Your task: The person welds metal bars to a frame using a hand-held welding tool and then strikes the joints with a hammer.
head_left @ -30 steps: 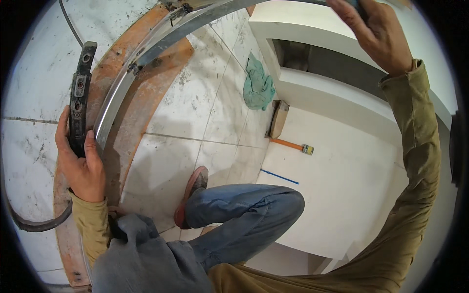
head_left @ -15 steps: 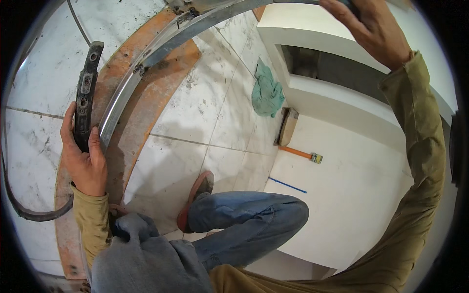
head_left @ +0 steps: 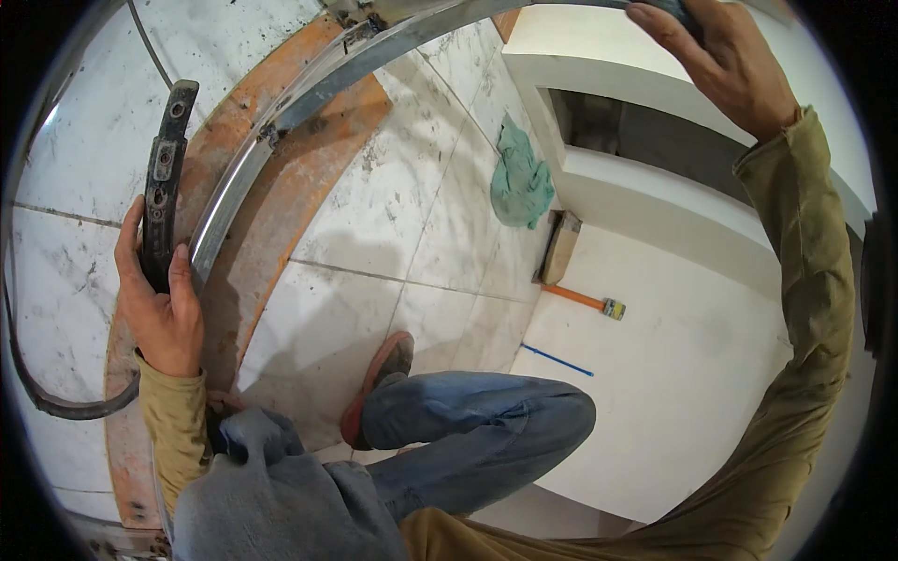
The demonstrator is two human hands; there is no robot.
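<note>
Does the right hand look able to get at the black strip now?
Probably yes: much of the black strip sticks out uncovered beyond the left hand, though the right hand would have to reach across.

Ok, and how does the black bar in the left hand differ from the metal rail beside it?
The black bar is mostly dull; the metal rail is silver and partly shiny. The bar looks much shorter, while the rail curves up to the picture's top. Both are narrow and elongated.
</note>
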